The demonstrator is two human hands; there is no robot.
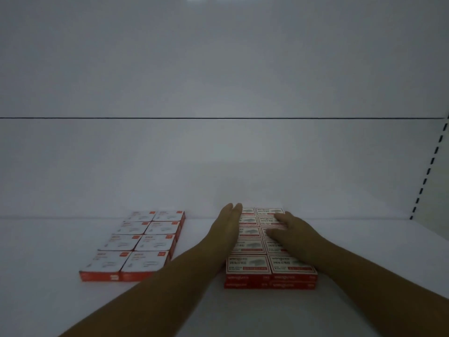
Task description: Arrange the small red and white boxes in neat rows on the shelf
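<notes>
Boxes [269, 242] of the red and white kind stand on the white shelf [73, 307] in two separate blocks, well apart from each other. Your right-hand block is two columns wide and about five rows deep, running from the near edge toward the back panel [218, 69]; its near face shows two red layers, one on the other. The left block [138, 244] is two columns wide and four rows deep, a single layer, with white tops and red side faces, and neither hand touches it. Your left hand [228, 227] is held flat with the fingers straight and together, its palm side pressed against the left face of the right-hand block, fingertips reaching to the far row. Your right hand [289, 232] lies palm down on top of the same block, fingers extended and slightly spread over the middle and far rows of the right column. Neither hand grasps a box; both are unclenched and only press against the block. A slotted upright [430, 166] runs along the far right of the shelf.
</notes>
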